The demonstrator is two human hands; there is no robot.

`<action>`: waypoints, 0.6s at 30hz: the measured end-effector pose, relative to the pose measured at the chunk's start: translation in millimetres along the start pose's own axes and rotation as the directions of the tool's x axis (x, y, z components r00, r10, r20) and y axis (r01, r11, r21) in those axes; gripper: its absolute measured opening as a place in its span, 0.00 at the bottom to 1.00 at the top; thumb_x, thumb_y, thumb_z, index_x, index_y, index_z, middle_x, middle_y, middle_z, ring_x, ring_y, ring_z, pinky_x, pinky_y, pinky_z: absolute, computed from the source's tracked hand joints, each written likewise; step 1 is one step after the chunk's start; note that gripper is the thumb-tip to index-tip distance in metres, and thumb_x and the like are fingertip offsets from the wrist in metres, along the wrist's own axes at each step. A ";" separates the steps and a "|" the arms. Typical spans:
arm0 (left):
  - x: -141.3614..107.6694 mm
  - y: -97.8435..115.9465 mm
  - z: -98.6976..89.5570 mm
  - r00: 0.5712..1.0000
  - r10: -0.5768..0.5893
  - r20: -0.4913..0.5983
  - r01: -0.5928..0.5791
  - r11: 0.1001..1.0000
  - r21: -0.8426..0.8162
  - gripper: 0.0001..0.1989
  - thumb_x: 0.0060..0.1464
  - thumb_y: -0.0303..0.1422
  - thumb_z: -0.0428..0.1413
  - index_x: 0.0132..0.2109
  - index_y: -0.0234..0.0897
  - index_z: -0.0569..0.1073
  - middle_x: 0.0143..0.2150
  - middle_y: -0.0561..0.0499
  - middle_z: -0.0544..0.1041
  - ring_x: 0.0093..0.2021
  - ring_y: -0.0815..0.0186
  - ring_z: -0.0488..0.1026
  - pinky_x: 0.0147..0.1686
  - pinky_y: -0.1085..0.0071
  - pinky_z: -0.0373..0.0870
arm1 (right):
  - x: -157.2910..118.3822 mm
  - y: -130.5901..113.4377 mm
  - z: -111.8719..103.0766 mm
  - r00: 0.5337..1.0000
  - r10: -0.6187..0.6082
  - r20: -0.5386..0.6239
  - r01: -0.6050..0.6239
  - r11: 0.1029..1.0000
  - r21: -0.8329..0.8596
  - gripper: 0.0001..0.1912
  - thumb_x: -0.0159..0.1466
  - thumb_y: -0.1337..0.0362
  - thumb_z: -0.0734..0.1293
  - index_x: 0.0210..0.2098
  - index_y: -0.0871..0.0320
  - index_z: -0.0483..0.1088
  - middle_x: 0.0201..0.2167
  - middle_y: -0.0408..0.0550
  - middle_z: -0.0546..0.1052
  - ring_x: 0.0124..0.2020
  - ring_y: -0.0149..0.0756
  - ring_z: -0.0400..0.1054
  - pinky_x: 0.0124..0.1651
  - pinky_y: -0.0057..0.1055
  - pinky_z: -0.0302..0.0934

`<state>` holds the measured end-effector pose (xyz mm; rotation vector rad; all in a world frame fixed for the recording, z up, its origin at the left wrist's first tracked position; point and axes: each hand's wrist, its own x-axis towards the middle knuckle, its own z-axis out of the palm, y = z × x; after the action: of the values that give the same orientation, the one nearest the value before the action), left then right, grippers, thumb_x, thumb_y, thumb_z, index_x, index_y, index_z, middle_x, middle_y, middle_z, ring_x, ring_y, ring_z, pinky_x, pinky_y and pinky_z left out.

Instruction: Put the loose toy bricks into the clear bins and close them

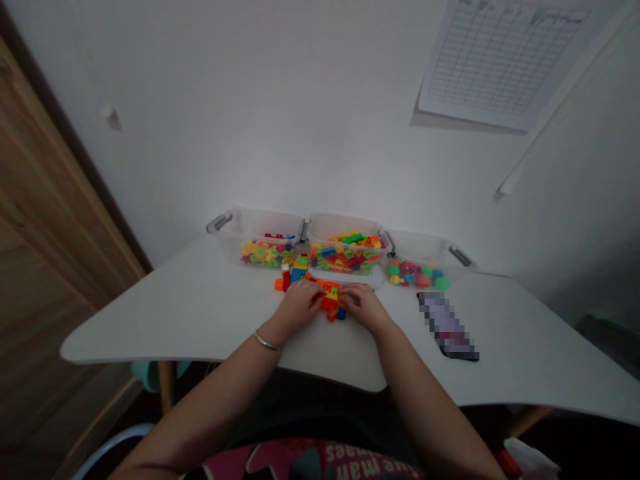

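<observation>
Between my hands, over the white table, is a small cluster of red, orange and yellow building blocks (331,301). My left hand (301,300), with a bangle at its wrist, curls its fingers against the left side of the cluster. Against the right side, the bent fingers of my right hand (364,304) close in. Some fingertips are hidden behind the blocks. A blue block (341,313) lies at the cluster's near right edge. Just beyond my left hand is a group of joined blocks (299,269) in blue, yellow and green, with red and orange pieces beside it.
Three clear plastic bins stand along the wall: a left bin (265,223), a middle bin (345,225) and a right bin (425,245), each holding colourful pieces. A phone (447,327) lies to the right on the white table (200,320). A printed sheet (500,67) hangs above.
</observation>
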<state>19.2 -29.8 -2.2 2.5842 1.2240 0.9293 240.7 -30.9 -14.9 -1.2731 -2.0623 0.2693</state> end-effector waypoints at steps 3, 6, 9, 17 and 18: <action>-0.3 -0.8 1.0 1.000 0.006 0.002 -0.006 1.000 0.005 0.08 0.56 0.26 0.54 0.42 0.36 0.75 0.43 0.45 0.78 0.47 0.58 0.72 0.51 0.57 0.68 | -1.7 1.5 -1.7 0.997 0.080 0.002 -0.079 0.996 -0.044 0.10 0.61 0.68 0.67 0.42 0.56 0.77 0.45 0.49 0.80 0.49 0.41 0.71 0.57 0.40 0.60; -0.6 -0.8 1.1 1.000 0.011 -0.002 -0.011 1.000 0.003 0.08 0.57 0.26 0.54 0.42 0.36 0.75 0.43 0.46 0.78 0.48 0.58 0.72 0.52 0.57 0.68 | -3.2 0.8 -3.7 0.974 0.222 -0.049 -0.226 0.964 -0.143 0.12 0.62 0.66 0.66 0.45 0.58 0.76 0.45 0.51 0.79 0.49 0.43 0.70 0.55 0.39 0.60; -0.4 -0.6 0.8 1.000 0.007 0.000 -0.007 1.000 0.002 0.08 0.57 0.26 0.54 0.42 0.36 0.75 0.43 0.46 0.78 0.48 0.58 0.72 0.52 0.57 0.68 | -4.4 -1.9 -5.2 0.958 0.276 -0.077 -0.286 0.932 -0.221 0.15 0.65 0.63 0.64 0.48 0.60 0.75 0.46 0.54 0.79 0.50 0.45 0.69 0.55 0.40 0.60; 0.4 -0.6 1.4 0.999 0.000 -0.034 0.000 1.000 0.004 0.08 0.59 0.28 0.52 0.43 0.36 0.75 0.44 0.45 0.79 0.48 0.58 0.73 0.52 0.57 0.68 | -6.2 0.0 -4.6 0.972 0.230 -0.055 -0.237 0.937 -0.258 0.18 0.60 0.69 0.64 0.50 0.61 0.74 0.47 0.55 0.78 0.51 0.44 0.68 0.56 0.37 0.59; 0.4 -0.4 1.3 0.999 0.000 -0.033 0.000 1.000 0.005 0.08 0.59 0.28 0.52 0.43 0.36 0.75 0.44 0.45 0.79 0.48 0.58 0.73 0.52 0.57 0.68 | -6.6 1.6 -3.8 0.974 0.219 -0.052 -0.225 0.939 -0.261 0.17 0.60 0.68 0.65 0.49 0.61 0.75 0.47 0.55 0.78 0.51 0.44 0.68 0.56 0.38 0.59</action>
<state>19.9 -29.1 -3.2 2.5825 1.2358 0.9741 246.1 -36.4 -15.8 -1.6683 -1.9840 0.0784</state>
